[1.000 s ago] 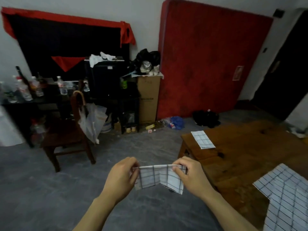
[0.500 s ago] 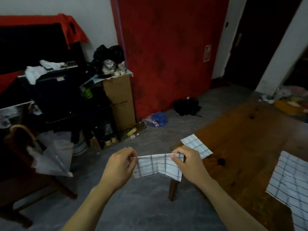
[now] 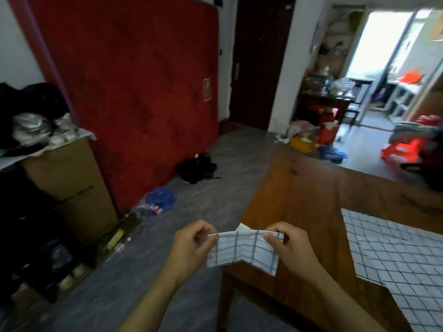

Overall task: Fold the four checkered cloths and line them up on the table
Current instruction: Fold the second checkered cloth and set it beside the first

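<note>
Both hands pinch the top corners of a small folded checkered cloth, the left hand at its left end and the right hand at its right, holding it in the air at the near corner of the wooden table. A white corner behind its top edge may be a cloth already laid. To finish well, keep the top edge taut, lower it flat beside that one, edges square; the open checkered cloth lying to the right waits its turn

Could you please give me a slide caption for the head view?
Both hands, left and right, pinch a folded checkered cloth near the wooden table.
</note>
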`<state>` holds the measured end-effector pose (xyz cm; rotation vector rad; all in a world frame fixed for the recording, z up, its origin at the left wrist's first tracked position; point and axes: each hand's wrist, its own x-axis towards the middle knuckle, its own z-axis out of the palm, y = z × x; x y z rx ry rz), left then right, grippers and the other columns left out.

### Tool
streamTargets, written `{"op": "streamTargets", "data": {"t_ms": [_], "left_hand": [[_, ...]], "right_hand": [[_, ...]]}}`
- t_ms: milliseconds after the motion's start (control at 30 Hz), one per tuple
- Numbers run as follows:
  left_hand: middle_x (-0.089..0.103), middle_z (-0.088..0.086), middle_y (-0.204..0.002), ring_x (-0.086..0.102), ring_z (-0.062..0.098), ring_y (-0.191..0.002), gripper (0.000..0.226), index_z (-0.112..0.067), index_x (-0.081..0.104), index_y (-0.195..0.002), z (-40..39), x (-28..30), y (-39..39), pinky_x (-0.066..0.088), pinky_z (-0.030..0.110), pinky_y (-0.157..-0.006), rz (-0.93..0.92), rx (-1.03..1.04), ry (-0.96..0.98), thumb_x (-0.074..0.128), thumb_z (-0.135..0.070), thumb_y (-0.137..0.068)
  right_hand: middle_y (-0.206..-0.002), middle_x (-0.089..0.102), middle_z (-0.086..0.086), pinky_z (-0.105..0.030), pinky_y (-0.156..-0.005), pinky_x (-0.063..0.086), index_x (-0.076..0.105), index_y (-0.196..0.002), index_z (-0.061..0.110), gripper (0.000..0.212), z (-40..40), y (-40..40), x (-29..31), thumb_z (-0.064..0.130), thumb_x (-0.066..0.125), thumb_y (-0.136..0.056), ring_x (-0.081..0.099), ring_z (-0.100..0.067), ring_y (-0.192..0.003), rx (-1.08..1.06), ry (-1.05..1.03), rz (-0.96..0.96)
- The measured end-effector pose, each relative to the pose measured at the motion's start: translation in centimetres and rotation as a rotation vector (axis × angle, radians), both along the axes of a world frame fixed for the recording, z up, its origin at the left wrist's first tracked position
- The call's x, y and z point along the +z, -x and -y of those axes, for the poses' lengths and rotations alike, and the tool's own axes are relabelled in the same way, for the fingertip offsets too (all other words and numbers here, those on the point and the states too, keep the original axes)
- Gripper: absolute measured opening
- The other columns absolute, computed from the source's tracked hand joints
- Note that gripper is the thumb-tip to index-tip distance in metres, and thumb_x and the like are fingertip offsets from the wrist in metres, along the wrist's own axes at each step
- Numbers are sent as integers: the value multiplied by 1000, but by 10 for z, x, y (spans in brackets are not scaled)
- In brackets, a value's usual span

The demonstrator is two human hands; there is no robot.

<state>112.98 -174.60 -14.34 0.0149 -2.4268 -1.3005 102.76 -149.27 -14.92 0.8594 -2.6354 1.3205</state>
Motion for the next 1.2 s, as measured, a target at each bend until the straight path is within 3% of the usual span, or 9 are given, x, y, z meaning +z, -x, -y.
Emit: {"op": "streamTargets", "data": {"t_ms": [300, 433, 567, 733, 900, 967, 1067, 1200], "left_hand": [[68, -9, -70, 62, 4, -63, 19, -15, 67, -77, 44, -24, 95, 46, 17, -57, 132, -252, -227, 73, 2, -84], [68, -1, -74, 64, 9, -67, 16, -17, 65, -81, 32, -36, 132, 51, 26, -59, 215, -347, -228, 67, -4, -91], [69, 7, -80, 68, 26, -77, 9, -13, 64, -85, 16, -43, 175, 59, 48, -69, 235, -402, -226, 65, -7, -92], [71, 7, -81, 70, 17, -75, 10, -11, 63, -85, -9, -50, 221, 59, 40, -68, 306, -395, -229, 63, -5, -93], [69, 6, -76, 68, 26, -72, 12, -14, 63, -81, -12, -55, 286, 58, 50, -67, 341, -309, -143, 67, -10, -92], [69, 7, -77, 67, 25, -72, 11, -13, 62, -82, -15, -55, 312, 57, 44, -66, 359, -262, -131, 66, -9, -92], [69, 5, -77, 65, 11, -68, 12, -13, 62, -82, -22, -59, 347, 52, 23, -56, 388, -226, -145, 65, -7, -93], [64, 0, -72, 59, 1, -62, 19, -16, 59, -77, -25, -74, 380, 46, 24, -59, 446, -275, -139, 64, -6, -92]], "right_hand": [[-88, 66, 11, -27, -68, 56, 67, -87, 29, 10, 31, 19, 19, 20, 66, -91, 64, -10, -85, -271, 13, -5], [-87, 65, 10, -23, -66, 54, 65, -86, 28, 12, 19, 25, 13, 18, 66, -92, 63, -10, -84, -384, 8, 35], [-89, 66, 8, -28, -70, 56, 66, -88, 24, 8, 3, 41, 0, 18, 65, -93, 63, -10, -85, -479, 90, 112], [-91, 66, 5, -35, -71, 59, 64, -89, 23, 4, -14, 82, -29, 21, 65, -93, 64, -11, -87, -591, 191, 217], [-103, 65, 5, -35, -74, 62, 62, -102, 27, 14, -17, 152, -50, 20, 67, -90, 66, -9, -93, -665, 314, 387], [-105, 64, 4, -33, -74, 62, 61, -108, 27, 23, -15, 176, -59, 16, 68, -89, 66, -11, -94, -677, 350, 479], [-105, 64, 4, -28, -71, 60, 62, -107, 24, 22, -14, 205, -75, 12, 67, -89, 66, -11, -94, -703, 339, 547], [-99, 67, 2, -32, -73, 61, 63, -95, 20, 12, -14, 232, -87, 9, 64, -90, 67, -13, -92, -770, 368, 571]]}}
